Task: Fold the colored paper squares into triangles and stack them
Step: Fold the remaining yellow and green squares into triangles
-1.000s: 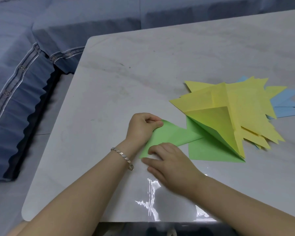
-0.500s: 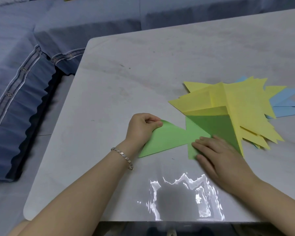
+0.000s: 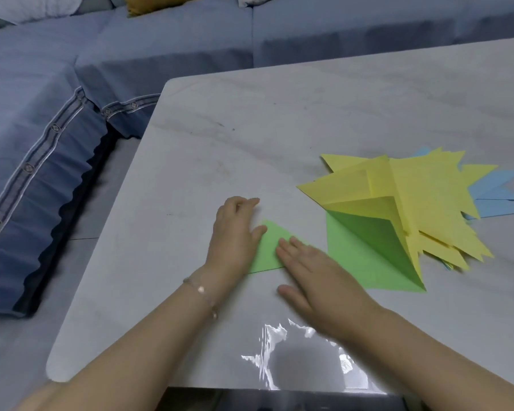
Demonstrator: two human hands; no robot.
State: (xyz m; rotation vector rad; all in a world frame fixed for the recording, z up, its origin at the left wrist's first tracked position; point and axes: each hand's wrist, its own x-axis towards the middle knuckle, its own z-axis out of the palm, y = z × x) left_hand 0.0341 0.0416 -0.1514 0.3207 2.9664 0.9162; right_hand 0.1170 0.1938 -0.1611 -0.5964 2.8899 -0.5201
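- the green folded triangle point(image 3: 269, 247) lies flat on the marble table point(image 3: 250, 137), just left of the paper pile and apart from the table's near edge.
- both hands are flat and open on it, gripping nothing: the left hand point(image 3: 235, 232) covers its left part, and the right hand point(image 3: 315, 277) lies with fingertips point(image 3: 282, 247) on the paper.
- judged step: pressing the crease. to do it well, one palm should pin the sheet while the other sweeps along the fold, so the layers don't slip out of line.
- its visible apex points away from the person and slightly left; the long edge seems to run left to right along the near side, though the hands hide much of it.
- beside it, the green sheet point(image 3: 368, 262) sits under the yellow triangles point(image 3: 428, 203), with blue ones point(image 3: 499, 200) farthest right.
- a blue sofa point(image 3: 42, 143) lies beyond the table.
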